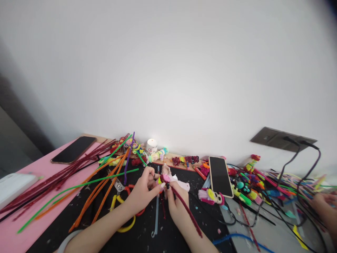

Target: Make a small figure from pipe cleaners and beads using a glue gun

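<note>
Near the middle of the view, my left hand point(147, 186) is closed on a small pipe-cleaner figure point(163, 178) in pink, yellow and dark red. My right hand point(177, 202) pinches the same figure from the other side, with its fingers partly hidden. A dark red pipe cleaner point(187, 209) runs from the figure down over my right wrist. Below my left forearm lie scissors with yellow handles point(127, 229); a red handle point(141, 212) shows beside them. Behind my hands is a pale pink and white object point(181, 182), partly covered.
Orange pipe cleaners point(98, 191), green ones and dark red ones point(65, 172) spread across the left. A dark phone point(75, 149) lies there; another phone point(220, 177) leans at right. Finished figures point(210, 196), a paper cup point(151, 146), cables point(298, 175) and another person's hand point(323, 205) are around.
</note>
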`<action>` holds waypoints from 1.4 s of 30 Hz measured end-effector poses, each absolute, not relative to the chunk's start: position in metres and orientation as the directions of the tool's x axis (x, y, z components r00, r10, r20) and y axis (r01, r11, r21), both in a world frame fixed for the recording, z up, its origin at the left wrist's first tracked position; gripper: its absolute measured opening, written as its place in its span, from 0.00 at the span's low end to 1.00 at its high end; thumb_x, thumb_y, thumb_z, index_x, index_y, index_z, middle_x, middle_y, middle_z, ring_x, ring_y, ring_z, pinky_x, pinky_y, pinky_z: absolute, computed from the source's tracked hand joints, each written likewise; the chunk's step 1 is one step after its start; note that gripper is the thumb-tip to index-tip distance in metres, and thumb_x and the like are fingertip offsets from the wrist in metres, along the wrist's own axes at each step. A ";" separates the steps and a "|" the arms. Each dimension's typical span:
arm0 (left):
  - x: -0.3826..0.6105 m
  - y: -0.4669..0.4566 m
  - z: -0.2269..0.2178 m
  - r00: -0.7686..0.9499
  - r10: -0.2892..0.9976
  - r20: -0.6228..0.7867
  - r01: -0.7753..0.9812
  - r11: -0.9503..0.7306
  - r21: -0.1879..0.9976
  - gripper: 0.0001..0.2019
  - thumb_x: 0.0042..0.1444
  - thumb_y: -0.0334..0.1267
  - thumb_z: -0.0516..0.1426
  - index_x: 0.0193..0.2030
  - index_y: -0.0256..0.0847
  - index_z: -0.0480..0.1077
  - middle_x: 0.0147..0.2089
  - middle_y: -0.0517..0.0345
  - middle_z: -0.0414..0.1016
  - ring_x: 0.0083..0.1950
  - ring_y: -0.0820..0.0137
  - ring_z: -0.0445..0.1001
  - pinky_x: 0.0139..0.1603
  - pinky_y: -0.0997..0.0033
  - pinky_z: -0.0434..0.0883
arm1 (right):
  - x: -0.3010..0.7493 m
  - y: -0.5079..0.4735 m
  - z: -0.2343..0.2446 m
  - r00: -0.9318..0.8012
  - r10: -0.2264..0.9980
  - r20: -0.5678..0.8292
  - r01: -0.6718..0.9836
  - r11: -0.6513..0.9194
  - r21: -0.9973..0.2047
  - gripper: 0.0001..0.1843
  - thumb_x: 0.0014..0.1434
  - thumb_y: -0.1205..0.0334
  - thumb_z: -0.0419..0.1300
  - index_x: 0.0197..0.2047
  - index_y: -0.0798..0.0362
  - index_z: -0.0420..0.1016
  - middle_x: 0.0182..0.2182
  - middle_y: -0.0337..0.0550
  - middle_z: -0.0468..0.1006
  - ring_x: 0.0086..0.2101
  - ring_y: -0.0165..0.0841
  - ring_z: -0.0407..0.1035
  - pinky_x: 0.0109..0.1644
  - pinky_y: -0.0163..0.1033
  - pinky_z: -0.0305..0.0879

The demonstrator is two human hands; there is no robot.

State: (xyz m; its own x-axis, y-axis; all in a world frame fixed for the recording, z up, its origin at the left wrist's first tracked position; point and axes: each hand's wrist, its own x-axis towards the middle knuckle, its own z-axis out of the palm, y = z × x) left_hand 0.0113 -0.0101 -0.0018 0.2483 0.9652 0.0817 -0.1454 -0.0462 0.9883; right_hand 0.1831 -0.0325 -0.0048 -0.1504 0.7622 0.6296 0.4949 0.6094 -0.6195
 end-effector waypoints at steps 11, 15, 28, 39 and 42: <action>0.010 -0.013 0.005 0.173 0.972 0.157 -0.036 -0.153 0.988 0.23 0.58 0.41 0.69 0.39 0.49 0.53 0.48 0.55 0.86 0.42 0.65 0.82 0.47 0.63 0.74 | 0.185 -0.028 -0.014 -0.161 0.723 0.672 0.535 0.636 -0.556 0.16 0.75 0.68 0.52 0.39 0.49 0.79 0.28 0.41 0.81 0.26 0.35 0.74 0.31 0.37 0.72; 0.010 -0.014 0.006 0.152 0.975 0.162 0.000 -0.164 0.986 0.22 0.58 0.41 0.68 0.39 0.49 0.54 0.50 0.51 0.87 0.42 0.63 0.83 0.47 0.62 0.75 | 0.187 -0.028 -0.016 -0.173 0.715 0.678 0.561 0.637 -0.529 0.16 0.75 0.67 0.53 0.36 0.49 0.77 0.24 0.38 0.78 0.22 0.34 0.71 0.28 0.37 0.69; 0.007 -0.015 0.008 0.132 0.973 0.189 0.072 -0.199 0.977 0.19 0.58 0.42 0.69 0.40 0.49 0.59 0.46 0.53 0.87 0.41 0.62 0.83 0.47 0.63 0.74 | 0.190 -0.028 -0.011 -0.232 0.625 0.746 0.624 0.684 -0.378 0.12 0.70 0.70 0.56 0.38 0.48 0.76 0.25 0.39 0.79 0.23 0.36 0.74 0.29 0.37 0.67; 0.008 -0.014 0.007 0.123 0.977 0.174 0.065 -0.183 0.981 0.24 0.56 0.44 0.70 0.42 0.49 0.55 0.46 0.53 0.87 0.37 0.65 0.81 0.45 0.63 0.75 | 0.188 -0.029 -0.009 -0.192 0.697 0.691 0.581 0.648 -0.493 0.12 0.70 0.69 0.54 0.35 0.48 0.74 0.23 0.37 0.77 0.22 0.34 0.72 0.28 0.36 0.66; 0.008 -0.014 0.007 0.125 0.975 0.183 0.093 -0.196 0.976 0.23 0.57 0.44 0.69 0.42 0.49 0.55 0.45 0.53 0.87 0.36 0.66 0.80 0.43 0.64 0.75 | 0.188 -0.030 -0.007 -0.198 0.695 0.691 0.580 0.651 -0.489 0.12 0.69 0.70 0.54 0.36 0.48 0.74 0.24 0.37 0.77 0.22 0.34 0.73 0.29 0.36 0.66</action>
State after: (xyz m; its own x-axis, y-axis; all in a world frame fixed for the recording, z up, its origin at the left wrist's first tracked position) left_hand 0.0079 -0.0141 0.0067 0.1250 0.9750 0.1835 0.0928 -0.1956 0.9763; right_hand 0.1879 -0.0296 -0.0067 -0.1975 0.6955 0.6908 0.5804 0.6509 -0.4893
